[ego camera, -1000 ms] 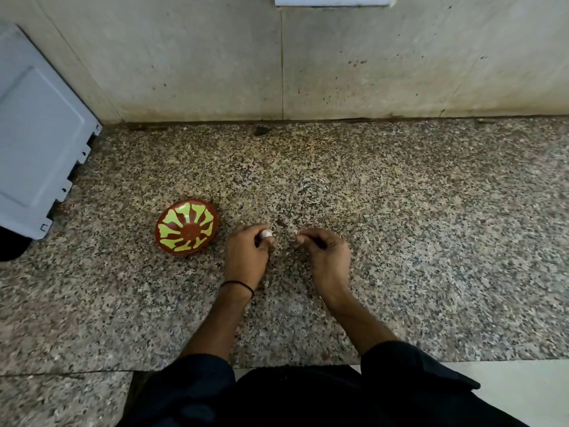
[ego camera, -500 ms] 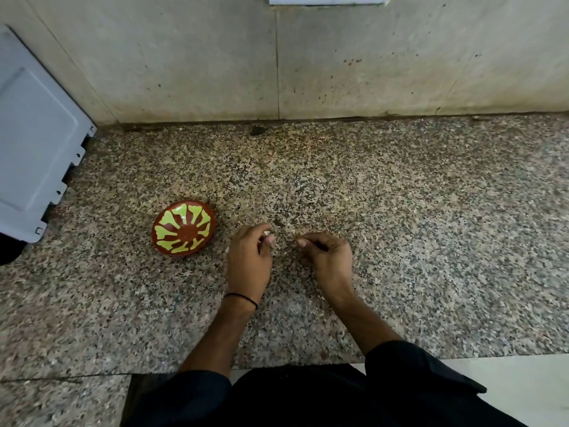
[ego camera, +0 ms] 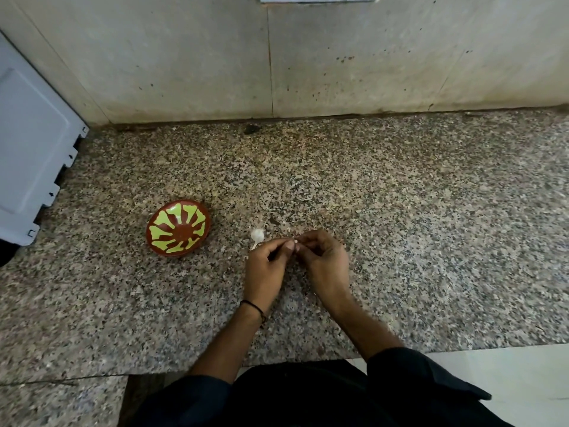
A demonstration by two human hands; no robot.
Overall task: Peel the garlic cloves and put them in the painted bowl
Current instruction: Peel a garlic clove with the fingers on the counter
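The counter (ego camera: 400, 226) is a slab of speckled granite, pink, grey and black grains, polished flat, with a straight front edge near the person. On it the painted bowl (ego camera: 178, 228) sits upright to the left of the hands and apart from them. It is small, round and shallow, of matt reddish-brown clay, with yellow-green wedge shapes fanning out from its bare brown centre.

Both hands are drawn together in front of the person, fingertips meeting. The left hand (ego camera: 266, 269) and the right hand (ego camera: 323, 263) each curl thumb and fingers in on a garlic clove (ego camera: 296, 241), pinched between them just above the counter. Only a tiny white bit of it shows; the fingers hide the rest, so its skin cannot be judged.

A garlic head (ego camera: 257, 235), white, rounded and papery with a thin pale stalk, lies on the granite just beyond the left hand's knuckles, between the hands and the bowl, touching neither the bowl nor, as far as can be told, the hand.

A thin black thread (ego camera: 255, 308) circles the left wrist, and dark sleeves (ego camera: 415, 374) cover both forearms lower down. Behind the counter rises a wall (ego camera: 200, 57) of large pale tiles, dull and spotted with small brown flecks, dark grime along the joint where it meets the stone. At the far left a smooth pale grey panel (ego camera: 30, 143) with a notched edge leans over the counter's end
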